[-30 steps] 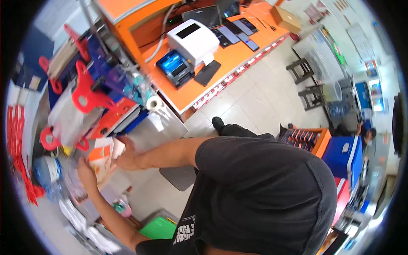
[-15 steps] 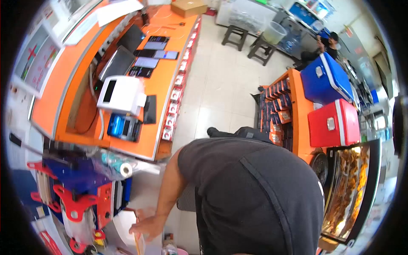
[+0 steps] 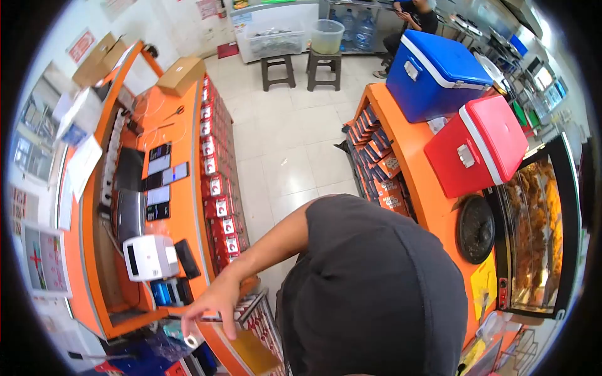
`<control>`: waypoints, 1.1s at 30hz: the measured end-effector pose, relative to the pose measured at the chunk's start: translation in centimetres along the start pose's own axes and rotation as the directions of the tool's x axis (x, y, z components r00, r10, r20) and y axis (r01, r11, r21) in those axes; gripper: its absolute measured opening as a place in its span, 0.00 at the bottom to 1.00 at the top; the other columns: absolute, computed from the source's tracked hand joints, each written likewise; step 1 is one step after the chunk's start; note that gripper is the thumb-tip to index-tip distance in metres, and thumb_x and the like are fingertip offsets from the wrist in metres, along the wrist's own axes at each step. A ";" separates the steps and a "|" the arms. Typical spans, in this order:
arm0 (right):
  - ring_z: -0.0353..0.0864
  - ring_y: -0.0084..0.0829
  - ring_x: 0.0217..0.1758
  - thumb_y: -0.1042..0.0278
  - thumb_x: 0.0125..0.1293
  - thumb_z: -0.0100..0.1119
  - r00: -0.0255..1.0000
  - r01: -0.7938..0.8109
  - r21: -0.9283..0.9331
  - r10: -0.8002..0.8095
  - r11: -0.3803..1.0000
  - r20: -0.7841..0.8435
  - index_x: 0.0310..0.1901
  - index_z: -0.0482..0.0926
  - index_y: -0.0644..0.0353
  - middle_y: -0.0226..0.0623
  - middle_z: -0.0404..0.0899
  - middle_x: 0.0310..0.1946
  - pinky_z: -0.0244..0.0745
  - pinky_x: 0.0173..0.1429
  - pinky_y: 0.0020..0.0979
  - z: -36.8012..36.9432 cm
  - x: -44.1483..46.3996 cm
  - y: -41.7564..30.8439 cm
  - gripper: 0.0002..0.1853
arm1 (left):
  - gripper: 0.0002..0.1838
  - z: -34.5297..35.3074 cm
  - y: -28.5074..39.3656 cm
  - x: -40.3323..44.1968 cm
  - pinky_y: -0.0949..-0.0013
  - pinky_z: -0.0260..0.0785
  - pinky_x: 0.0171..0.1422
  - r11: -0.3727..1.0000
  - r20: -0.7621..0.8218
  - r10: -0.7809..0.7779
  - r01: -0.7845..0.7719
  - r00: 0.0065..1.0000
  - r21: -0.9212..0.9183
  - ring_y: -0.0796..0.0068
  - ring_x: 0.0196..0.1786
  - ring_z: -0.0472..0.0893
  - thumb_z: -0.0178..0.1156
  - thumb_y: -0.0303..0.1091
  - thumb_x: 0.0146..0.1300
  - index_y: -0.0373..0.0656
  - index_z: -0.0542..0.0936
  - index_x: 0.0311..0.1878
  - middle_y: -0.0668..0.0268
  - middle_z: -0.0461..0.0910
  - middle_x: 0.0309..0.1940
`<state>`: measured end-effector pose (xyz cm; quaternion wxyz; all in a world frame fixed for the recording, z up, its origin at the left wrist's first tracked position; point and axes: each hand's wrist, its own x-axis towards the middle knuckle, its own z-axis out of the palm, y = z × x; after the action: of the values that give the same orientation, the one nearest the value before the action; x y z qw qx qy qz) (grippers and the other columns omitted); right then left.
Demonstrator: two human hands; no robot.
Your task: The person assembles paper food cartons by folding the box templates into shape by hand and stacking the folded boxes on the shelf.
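Observation:
My left hand point(image 3: 216, 306) reaches down at the lower left, its fingers bent over the edge of an orange cardboard box point(image 3: 221, 343). One finger lies along the near panel and others go over the outer side. The box is tilted, with a brownish-yellow surface point(image 3: 254, 352) showing, and the frame's bottom cuts off part of it. Beside it stands a wire rack point(image 3: 262, 319) with red and white items. A dark grey shirt point(image 3: 370, 288) fills the lower middle and hides what is below. My right hand is out of view.
An orange counter point(image 3: 182, 141) on the left holds phones, a white printer point(image 3: 150, 258) and a carton point(image 3: 180, 75). On the right are a blue cooler point(image 3: 433, 75), a red cooler point(image 3: 476, 147), a black round lid point(image 3: 475, 230) and a glass food warmer point(image 3: 533, 232). A person point(image 3: 417, 15) sits at the back.
The view has turned and tilted up, showing more of the back. My left hand has come up in view with the box, away from the red and blue machines at the lower left.

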<state>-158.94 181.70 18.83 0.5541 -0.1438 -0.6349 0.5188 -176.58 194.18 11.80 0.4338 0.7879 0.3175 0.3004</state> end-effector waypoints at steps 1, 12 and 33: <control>0.72 0.30 0.59 0.54 0.42 0.84 0.997 0.056 -0.140 -0.062 0.989 -0.037 0.56 0.72 0.62 0.39 0.75 0.54 0.66 0.64 0.33 -1.9 -2.7 -2.2 0.41 | 0.19 1.7 1.6 0.8 0.60 0.71 0.54 1.000 0.022 -0.001 0.002 1.000 -0.026 0.58 0.50 0.79 0.55 0.44 0.68 0.37 0.77 0.51 0.54 0.79 0.47; 0.70 0.24 0.60 0.75 0.43 0.80 0.658 -0.234 -0.079 0.098 0.969 -0.746 0.60 0.64 0.58 0.30 0.72 0.53 0.66 0.66 0.30 -13.0 -29.0 -22.7 0.42 | 0.55 17.1 19.2 13.8 0.54 0.66 0.64 0.895 0.922 0.149 0.348 0.357 -0.279 0.59 0.56 0.79 0.53 0.75 0.56 0.27 0.64 0.67 0.52 0.77 0.57; 0.83 0.34 0.39 0.53 0.67 0.58 -0.051 -0.842 -0.049 -0.169 0.537 -0.984 0.41 0.79 0.62 0.42 0.84 0.36 0.76 0.47 0.35 -30.6 -42.4 -34.3 0.17 | 0.15 60.7 27.1 30.1 0.83 0.63 0.35 0.939 0.975 -0.167 0.276 -0.148 0.203 0.91 0.27 0.69 0.57 0.48 0.69 0.48 0.81 0.48 0.82 0.77 0.31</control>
<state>-104.77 150.47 18.75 0.5319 -0.8239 -0.1525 0.1227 -106.02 175.78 14.52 0.5971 0.6653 0.0096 -0.4480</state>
